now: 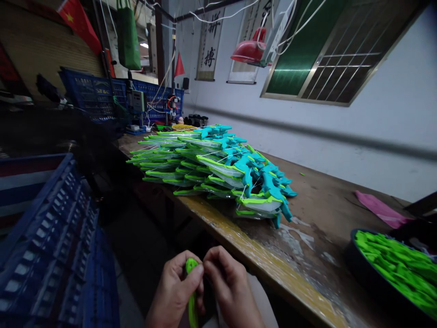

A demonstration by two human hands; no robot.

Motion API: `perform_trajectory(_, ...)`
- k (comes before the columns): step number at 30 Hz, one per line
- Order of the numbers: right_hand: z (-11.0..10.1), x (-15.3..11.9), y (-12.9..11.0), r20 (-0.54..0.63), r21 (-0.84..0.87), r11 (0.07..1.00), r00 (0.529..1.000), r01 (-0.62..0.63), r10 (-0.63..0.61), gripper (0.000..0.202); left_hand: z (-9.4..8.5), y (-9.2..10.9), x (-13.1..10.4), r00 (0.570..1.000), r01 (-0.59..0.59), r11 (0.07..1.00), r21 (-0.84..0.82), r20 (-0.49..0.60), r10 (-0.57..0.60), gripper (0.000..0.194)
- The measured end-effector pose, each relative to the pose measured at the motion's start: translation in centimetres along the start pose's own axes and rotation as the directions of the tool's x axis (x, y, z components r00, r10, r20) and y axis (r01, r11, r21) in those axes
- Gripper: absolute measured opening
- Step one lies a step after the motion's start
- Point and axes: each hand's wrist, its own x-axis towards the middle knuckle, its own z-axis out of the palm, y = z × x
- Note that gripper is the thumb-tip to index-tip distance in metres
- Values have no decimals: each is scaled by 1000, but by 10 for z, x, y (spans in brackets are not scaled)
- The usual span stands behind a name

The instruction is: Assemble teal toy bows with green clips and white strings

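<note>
Near the bottom centre, my left hand (177,289) is closed round a slim bright green piece (192,305), its rounded top showing between thumb and fingers. My right hand (228,287) touches it from the right, with thumb and forefinger pinched together near the top of the piece; what they pinch is too small to make out. Both hands are in front of the table's edge. Beyond them a large stack of teal and green plastic items (218,168) with clear parts and white strings lies on the brown table (317,196).
A dark basin (365,269) of bright green pieces stands at the right, near a pink cloth (380,208). Blue crates (51,246) stand at the left. A red lamp (249,51) hangs above the table. More blue crates (90,93) are at the back left.
</note>
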Motion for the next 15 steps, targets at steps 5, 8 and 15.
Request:
perform_trajectory(5, 4, 2, -1, -45, 116, 985, 990, -131, 137, 16, -4, -1, 1, 999, -18, 999, -30, 39, 19, 42)
perform_trajectory(8, 6, -2, 3, -94, -46, 995, 991, 87, -91, 19, -4, -2, 0, 998, 49, 989, -137, 39, -44, 44)
perform_trajectory(15, 6, -11, 7, -22, -216, 905, 925, 365, -379, 20, 0, 3, 1, 993, 118, 955, -270, 53, -108, 49)
